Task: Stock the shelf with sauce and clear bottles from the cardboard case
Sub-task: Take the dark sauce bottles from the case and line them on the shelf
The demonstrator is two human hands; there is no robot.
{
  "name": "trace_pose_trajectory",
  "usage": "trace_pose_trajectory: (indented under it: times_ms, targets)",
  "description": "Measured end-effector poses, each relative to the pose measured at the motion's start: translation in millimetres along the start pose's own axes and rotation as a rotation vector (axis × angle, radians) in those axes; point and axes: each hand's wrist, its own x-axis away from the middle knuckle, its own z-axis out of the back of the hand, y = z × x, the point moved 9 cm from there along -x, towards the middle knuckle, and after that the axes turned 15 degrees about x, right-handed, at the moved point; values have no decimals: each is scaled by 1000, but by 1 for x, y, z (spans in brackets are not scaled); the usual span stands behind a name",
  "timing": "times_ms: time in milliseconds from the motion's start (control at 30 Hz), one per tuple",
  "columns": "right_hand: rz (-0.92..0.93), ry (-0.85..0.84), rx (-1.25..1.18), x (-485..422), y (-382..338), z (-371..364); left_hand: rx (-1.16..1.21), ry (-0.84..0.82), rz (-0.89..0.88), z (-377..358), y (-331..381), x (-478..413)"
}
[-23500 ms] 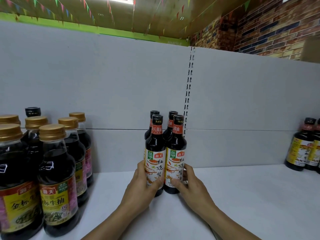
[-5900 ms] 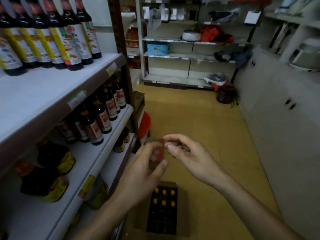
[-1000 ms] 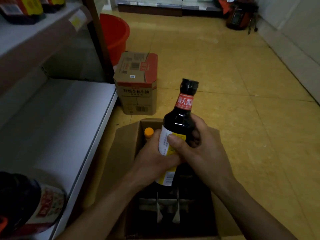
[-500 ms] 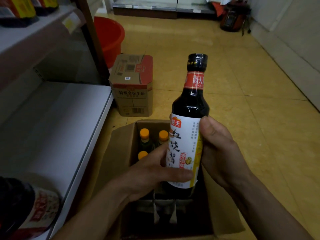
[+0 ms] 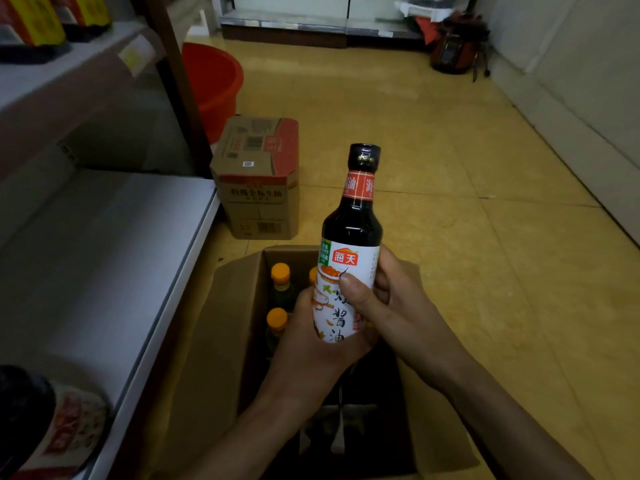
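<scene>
Both your left hand (image 5: 311,327) and right hand (image 5: 391,306) grasp the sauce bottle (image 5: 349,244), upright above the case (image 5: 228,341). Loosen either grip carelessly and it could drop onto the bottles below.

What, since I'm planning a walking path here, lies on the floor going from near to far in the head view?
On the floor: open cardboard case → closed carton → red bucket → far shelving unit. The held sauce bottle overlaps the case, so it is left out.

glossy sauce bottle (image 5: 352,223), matt cardboard case (image 5: 221,341)
</scene>
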Motion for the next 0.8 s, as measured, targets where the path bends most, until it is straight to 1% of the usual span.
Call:
trace_pose_trajectory:
  times_ms: [133,233,333,500,600,800]
  targets:
    - [-38,49,-80,1,5,10,-24,-30,39,-2,0,2]
    - [-66,89,-135,2,8,16,-5,-67,128,5,1,-1]
    - [-56,77,-173,3,7,17,60,-113,229,9,-2,-4]
    - [-20,12,-234,-1,5,13,80,-198,355,2,-9,-2]
    - [-12,-9,-222,-3,6,12,76,-199,350,0,-7,-4]
    - [-15,-46,-147,-7,10,7,44,-173,260,0,-2,-6]
